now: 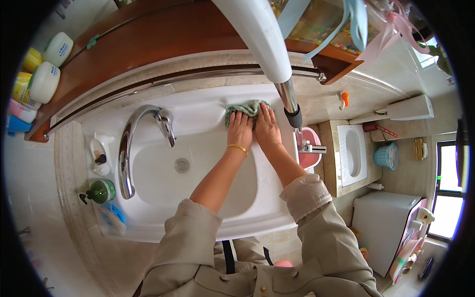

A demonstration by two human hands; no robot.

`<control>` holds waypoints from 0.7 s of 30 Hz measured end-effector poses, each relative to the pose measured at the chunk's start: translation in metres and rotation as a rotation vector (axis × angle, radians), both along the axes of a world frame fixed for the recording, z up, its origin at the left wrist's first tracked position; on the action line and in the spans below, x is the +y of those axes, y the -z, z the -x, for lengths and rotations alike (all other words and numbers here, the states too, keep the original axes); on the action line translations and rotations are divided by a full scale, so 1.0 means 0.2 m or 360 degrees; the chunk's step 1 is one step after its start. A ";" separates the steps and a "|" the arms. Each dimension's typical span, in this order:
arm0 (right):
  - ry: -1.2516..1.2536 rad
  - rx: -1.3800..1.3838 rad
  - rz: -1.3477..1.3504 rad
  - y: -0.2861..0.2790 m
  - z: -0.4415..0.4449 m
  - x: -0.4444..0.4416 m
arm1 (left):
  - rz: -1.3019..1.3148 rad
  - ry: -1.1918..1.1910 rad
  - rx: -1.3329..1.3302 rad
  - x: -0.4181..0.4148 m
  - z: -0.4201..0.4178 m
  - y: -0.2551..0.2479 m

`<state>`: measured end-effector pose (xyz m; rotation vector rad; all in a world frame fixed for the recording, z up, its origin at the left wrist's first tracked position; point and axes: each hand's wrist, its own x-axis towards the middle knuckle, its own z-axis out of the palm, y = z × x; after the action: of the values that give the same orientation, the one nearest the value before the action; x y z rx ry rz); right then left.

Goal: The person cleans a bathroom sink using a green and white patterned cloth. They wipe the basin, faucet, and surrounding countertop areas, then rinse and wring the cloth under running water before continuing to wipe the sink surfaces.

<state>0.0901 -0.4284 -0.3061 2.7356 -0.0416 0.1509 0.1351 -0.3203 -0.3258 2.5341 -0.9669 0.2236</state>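
A folded green cloth [243, 107] lies on the back right rim of a white washbasin [207, 107]. My left hand [241, 130], with a yellow bracelet at its wrist, presses its fingers on the cloth's front edge. Beside it, my right hand [267, 126] rests its fingers on the cloth's right part. Both hands lie flat, palms down; how far the fingers grip the cloth is hard to see. A curved chrome faucet [128, 148] stands at the basin's left, over the bowl with its round drain [182, 165].
Left of the faucet are a green pump bottle [102, 191], a white soap holder [101, 154] and a blue dish [115, 214]. A chrome rail [207, 73] and wooden shelf [167, 33] run behind. A white-sleeved pole [261, 41] hangs close above the right hand.
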 end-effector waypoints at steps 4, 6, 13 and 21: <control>0.0205 -0.0133 -0.0136 0.05 0.01 -0.04 | -0.0017 0.0005 0.0095 -0.11 0.02 0.00; 0.0241 -0.0086 -0.0391 0.00 0.03 -0.06 | -0.0008 -0.0014 0.0131 -0.15 0.04 -0.02; 0.0108 -0.0153 -0.0767 -0.02 0.26 -0.04 | 0.0021 0.0117 0.0243 -0.07 0.21 -0.04; 0.0157 -0.0096 -0.0977 -0.07 0.58 0.09 | -0.0070 0.0229 0.0315 0.06 0.47 -0.08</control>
<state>-0.0268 -0.4104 -0.2926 3.3298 -0.2826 0.2225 0.0403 -0.3085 -0.3090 2.4556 -1.0785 -0.0900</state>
